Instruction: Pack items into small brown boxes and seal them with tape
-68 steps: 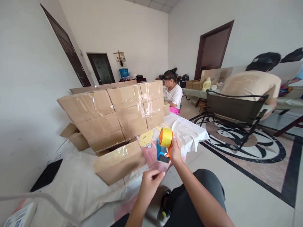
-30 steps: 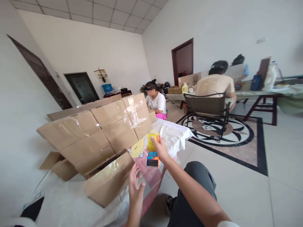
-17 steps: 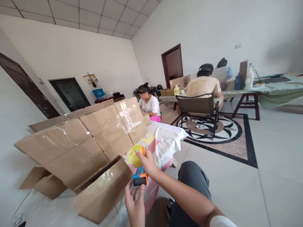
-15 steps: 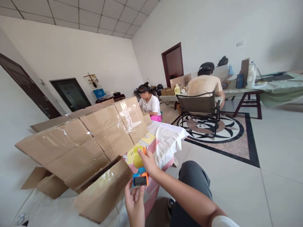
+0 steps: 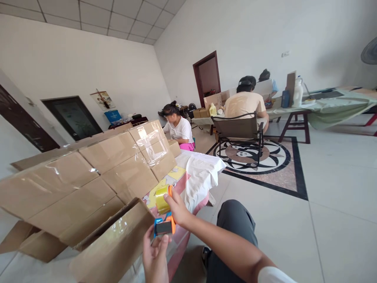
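My right hand (image 5: 177,208) grips a blue and orange tape dispenser (image 5: 163,226) that carries a yellow tape roll (image 5: 161,197), held over the table's near edge. My left hand (image 5: 155,255) rises just below the dispenser's front, its fingertips pinched at the cutter end; the clear tape between them is too thin to make out. To the left lies a cardboard box (image 5: 113,245) with shiny tape along its top, leaning against a stack of taped cardboard boxes (image 5: 97,173).
A white cloth (image 5: 200,173) hangs off the table's far corner. One person (image 5: 178,127) sits beyond the stack; another sits in a folding chair (image 5: 238,131) at a long table (image 5: 324,104) with bottles. Tiled floor with a round panda emblem (image 5: 250,151) lies to the right.
The view swung left and up. My right hand carried the dispenser down and left toward the near box. My left hand rose from open beside it to pinching at its front end.
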Action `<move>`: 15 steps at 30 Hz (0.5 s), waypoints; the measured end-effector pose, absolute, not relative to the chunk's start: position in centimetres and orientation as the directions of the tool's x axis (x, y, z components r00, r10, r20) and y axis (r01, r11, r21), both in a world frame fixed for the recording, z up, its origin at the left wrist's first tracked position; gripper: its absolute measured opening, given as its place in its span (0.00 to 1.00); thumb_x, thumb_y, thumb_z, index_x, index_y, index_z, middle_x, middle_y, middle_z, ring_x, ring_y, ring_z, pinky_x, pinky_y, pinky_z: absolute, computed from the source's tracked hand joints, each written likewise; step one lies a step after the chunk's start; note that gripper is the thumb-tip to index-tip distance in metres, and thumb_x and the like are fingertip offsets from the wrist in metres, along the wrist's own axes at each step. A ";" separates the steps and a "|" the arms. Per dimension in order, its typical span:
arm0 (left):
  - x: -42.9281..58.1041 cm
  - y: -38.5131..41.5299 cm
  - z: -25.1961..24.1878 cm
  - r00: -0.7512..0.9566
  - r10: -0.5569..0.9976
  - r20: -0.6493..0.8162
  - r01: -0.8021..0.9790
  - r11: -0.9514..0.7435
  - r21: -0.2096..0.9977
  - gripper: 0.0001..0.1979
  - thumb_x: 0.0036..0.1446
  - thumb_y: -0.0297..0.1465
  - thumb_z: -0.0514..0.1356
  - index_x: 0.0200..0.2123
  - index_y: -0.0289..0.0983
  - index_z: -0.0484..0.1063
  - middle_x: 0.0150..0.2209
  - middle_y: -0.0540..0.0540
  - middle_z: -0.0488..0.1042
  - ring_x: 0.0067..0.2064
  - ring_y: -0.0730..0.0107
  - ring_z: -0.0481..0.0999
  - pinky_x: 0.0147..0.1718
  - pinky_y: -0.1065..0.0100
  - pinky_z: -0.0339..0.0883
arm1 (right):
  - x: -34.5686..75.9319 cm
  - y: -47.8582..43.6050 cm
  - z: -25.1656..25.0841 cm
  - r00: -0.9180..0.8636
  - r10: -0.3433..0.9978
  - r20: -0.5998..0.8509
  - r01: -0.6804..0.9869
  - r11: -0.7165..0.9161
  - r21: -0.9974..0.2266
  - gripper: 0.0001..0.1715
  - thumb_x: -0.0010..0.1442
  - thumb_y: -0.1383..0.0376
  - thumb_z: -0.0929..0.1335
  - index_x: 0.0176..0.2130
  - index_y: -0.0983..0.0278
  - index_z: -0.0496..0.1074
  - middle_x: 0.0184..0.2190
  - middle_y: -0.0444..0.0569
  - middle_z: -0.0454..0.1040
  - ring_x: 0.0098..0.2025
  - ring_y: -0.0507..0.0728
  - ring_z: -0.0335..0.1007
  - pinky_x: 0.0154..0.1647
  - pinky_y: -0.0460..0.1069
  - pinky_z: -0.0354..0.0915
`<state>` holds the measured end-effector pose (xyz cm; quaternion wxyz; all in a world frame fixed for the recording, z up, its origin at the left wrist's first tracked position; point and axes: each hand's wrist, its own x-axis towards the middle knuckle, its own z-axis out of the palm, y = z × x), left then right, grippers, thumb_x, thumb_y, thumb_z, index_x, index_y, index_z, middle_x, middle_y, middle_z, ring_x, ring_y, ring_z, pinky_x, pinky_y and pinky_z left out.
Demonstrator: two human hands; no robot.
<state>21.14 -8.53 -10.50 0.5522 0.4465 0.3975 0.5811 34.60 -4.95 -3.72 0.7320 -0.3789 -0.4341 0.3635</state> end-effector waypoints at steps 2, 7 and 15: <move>21.1 -8.4 -10.4 0.003 0.999 0.051 -0.295 -0.048 0.954 0.42 0.40 0.48 0.77 0.56 0.40 0.67 0.37 0.47 0.80 0.34 0.69 0.77 0.36 0.72 0.73 | 34.6 -4.7 -4.1 0.355 0.868 0.348 -0.215 0.438 -0.873 0.26 0.61 0.42 0.66 0.39 0.61 0.66 0.38 0.48 0.72 0.44 0.59 0.69 0.51 0.56 0.66; 21.2 -8.3 -10.1 0.000 1.000 0.022 -0.246 -0.021 0.969 0.42 0.38 0.49 0.77 0.55 0.39 0.69 0.35 0.47 0.79 0.34 0.68 0.76 0.36 0.71 0.71 | 34.5 -4.6 -4.3 0.399 0.864 0.307 -0.201 0.409 -0.890 0.23 0.61 0.43 0.65 0.37 0.61 0.65 0.36 0.47 0.70 0.44 0.60 0.68 0.52 0.57 0.64; 20.8 -8.3 -10.0 0.017 0.991 0.132 -0.252 -0.124 0.960 0.34 0.48 0.55 0.69 0.50 0.39 0.71 0.28 0.50 0.75 0.33 0.67 0.73 0.40 0.68 0.71 | 34.8 -5.0 -3.9 0.378 0.860 0.343 -0.099 0.406 -0.909 0.19 0.63 0.47 0.62 0.37 0.60 0.61 0.37 0.45 0.66 0.42 0.57 0.64 0.51 0.53 0.63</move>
